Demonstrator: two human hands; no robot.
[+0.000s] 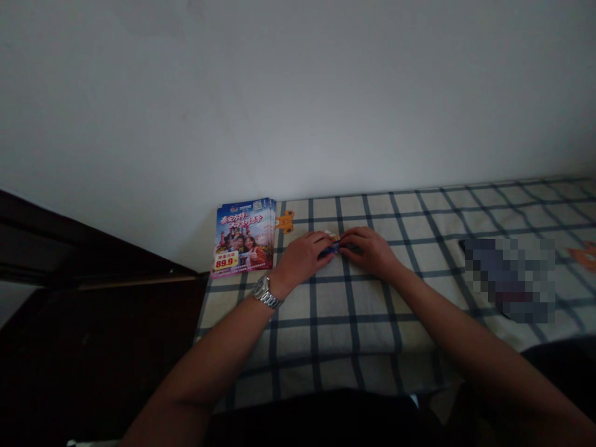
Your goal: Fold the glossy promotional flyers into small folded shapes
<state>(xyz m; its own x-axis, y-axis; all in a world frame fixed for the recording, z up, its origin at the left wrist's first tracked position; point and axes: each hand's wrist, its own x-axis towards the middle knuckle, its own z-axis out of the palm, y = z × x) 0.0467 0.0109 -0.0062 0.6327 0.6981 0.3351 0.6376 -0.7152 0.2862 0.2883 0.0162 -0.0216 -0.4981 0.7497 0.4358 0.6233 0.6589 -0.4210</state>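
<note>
My left hand (pixel 303 256) and my right hand (pixel 370 249) meet on the checked bed sheet (pixel 354 310), fingers curled and pinched together on a small folded piece of coloured paper (pixel 333 247) that shows blue and orange between the fingertips. Most of the paper is hidden under the fingers. A metal watch (pixel 265 292) sits on my left wrist. To the left of my hands, a stack of colourful flyers (pixel 243 237) with a "89.9" price mark lies against the wall.
A white wall (pixel 298 99) rises right behind the bed. A dark wooden bed frame (pixel 93 292) runs along the left. A blurred dark object (pixel 510 279) lies on the sheet to the right. Small orange prints (pixel 285 221) mark the sheet.
</note>
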